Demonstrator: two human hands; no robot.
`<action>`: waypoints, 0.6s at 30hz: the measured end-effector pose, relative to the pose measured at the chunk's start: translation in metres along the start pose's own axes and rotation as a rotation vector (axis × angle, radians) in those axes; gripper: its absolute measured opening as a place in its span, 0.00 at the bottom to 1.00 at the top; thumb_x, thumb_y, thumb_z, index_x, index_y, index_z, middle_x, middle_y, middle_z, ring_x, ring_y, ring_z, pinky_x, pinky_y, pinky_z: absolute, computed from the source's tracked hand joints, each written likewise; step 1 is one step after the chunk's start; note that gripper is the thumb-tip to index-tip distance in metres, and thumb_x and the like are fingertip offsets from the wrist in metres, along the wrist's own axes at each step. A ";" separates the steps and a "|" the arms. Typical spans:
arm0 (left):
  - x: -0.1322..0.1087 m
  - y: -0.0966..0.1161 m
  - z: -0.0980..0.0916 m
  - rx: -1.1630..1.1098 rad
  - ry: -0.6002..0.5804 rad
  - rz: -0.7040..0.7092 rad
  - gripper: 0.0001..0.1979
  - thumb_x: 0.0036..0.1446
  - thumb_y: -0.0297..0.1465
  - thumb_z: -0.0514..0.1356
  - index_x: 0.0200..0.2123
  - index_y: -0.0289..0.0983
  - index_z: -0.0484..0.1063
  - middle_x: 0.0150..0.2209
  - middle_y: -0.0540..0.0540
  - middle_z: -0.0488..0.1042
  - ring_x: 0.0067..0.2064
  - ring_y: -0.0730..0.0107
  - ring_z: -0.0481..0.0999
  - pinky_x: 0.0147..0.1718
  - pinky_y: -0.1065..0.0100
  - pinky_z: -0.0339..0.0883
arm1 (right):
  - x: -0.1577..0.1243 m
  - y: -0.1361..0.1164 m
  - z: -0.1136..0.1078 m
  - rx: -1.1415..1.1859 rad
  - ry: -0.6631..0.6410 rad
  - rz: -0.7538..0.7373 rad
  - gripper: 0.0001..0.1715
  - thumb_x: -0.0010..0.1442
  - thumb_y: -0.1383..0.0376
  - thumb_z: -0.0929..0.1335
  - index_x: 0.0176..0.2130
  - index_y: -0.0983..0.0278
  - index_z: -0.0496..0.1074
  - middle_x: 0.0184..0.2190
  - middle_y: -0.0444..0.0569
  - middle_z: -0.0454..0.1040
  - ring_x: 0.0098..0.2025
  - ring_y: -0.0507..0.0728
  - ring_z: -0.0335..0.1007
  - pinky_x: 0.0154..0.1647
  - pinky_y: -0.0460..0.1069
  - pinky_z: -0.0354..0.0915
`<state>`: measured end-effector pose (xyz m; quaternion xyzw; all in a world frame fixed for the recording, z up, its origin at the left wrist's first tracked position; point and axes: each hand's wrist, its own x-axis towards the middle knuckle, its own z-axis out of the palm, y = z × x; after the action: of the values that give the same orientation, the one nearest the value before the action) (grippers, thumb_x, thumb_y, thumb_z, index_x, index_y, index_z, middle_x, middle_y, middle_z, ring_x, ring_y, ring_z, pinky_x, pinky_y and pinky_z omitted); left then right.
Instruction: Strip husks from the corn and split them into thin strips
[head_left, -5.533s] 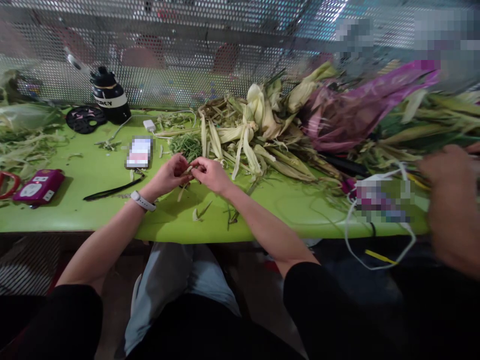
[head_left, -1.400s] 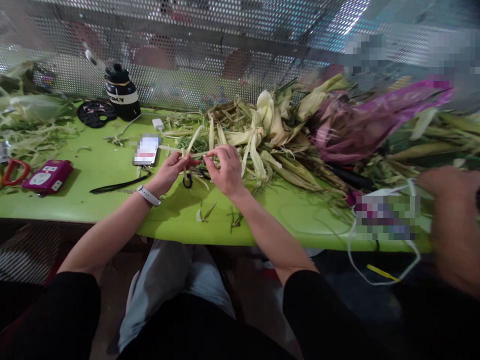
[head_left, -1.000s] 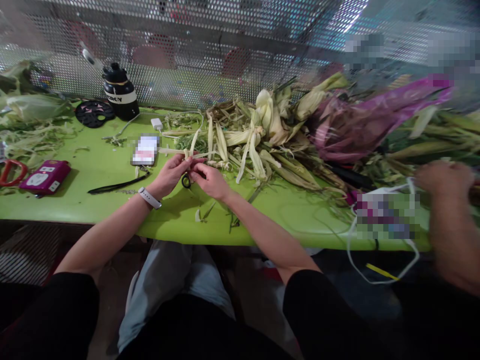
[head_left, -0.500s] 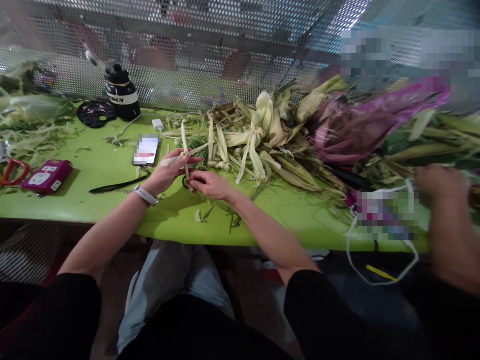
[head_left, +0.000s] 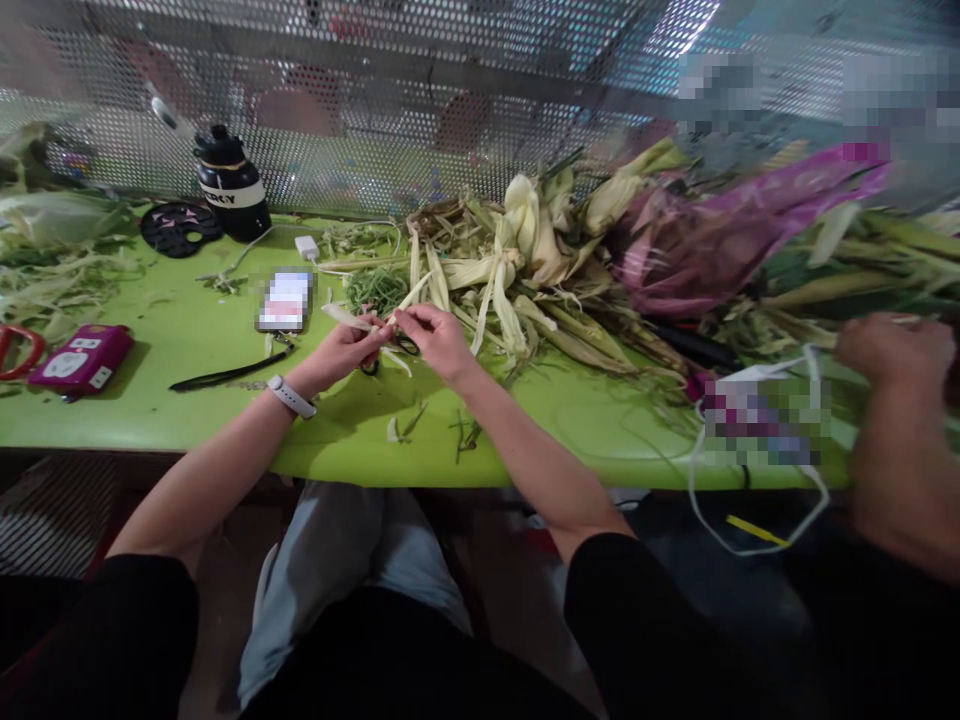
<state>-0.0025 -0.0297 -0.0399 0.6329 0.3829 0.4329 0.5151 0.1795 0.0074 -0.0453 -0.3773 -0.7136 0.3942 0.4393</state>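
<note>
Clock centred on the working hands, 12 at the far side. The left hand (head_left: 351,345) had its fingers drawn in around pale husk strips (head_left: 414,294), with loose ends projecting toward 10 and 1. The right hand (head_left: 441,343) met it from 3 o'clock, thumb and fingers pinched together on the same strips; fingertip detail too small to resolve. Work was held low above the green counter (head_left: 225,430), in front of its husk pile (head_left: 517,262). Two black loops (head_left: 414,350) showed beneath the hands, partly hidden. A green stringy bundle (head_left: 375,290) lay near 12, just beyond the hands; the husk pile spread at 2, a pink plastic bag (head_left: 667,250) past it. Phone (head_left: 285,292) lay between 9 and 10, a black strap (head_left: 225,375) between 8 and 9; a dark bottle (head_left: 231,200) stood upright between 10 and 11. Small scraps (head_left: 409,425) lay at 6. At 3, well apart: another person's hand (head_left: 896,348), blurred.
</note>
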 end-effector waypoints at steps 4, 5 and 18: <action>-0.002 0.006 0.001 0.061 -0.134 -0.050 0.17 0.61 0.45 0.64 0.33 0.36 0.69 0.19 0.55 0.61 0.20 0.80 0.58 0.20 0.72 0.50 | 0.000 0.003 0.004 0.056 0.039 0.019 0.25 0.59 0.42 0.67 0.30 0.61 0.70 0.30 0.46 0.69 0.32 0.53 0.64 0.36 0.50 0.65; -0.003 0.007 0.000 0.070 -0.156 -0.061 0.17 0.61 0.44 0.64 0.32 0.36 0.69 0.19 0.55 0.62 0.20 0.80 0.58 0.20 0.73 0.51 | 0.000 0.003 0.004 0.049 0.050 0.022 0.24 0.60 0.43 0.67 0.29 0.61 0.68 0.29 0.46 0.69 0.31 0.53 0.63 0.36 0.51 0.64; -0.006 0.016 0.005 0.094 -0.266 -0.139 0.18 0.55 0.42 0.70 0.29 0.34 0.73 0.17 0.54 0.63 0.19 0.80 0.60 0.19 0.74 0.55 | -0.011 -0.021 -0.005 -0.571 0.241 -0.440 0.26 0.60 0.55 0.68 0.56 0.59 0.65 0.70 0.56 0.52 0.75 0.71 0.41 0.70 0.74 0.46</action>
<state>0.0014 -0.0395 -0.0253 0.6801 0.3740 0.2902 0.5599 0.1838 -0.0096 -0.0290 -0.3659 -0.8018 0.0283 0.4716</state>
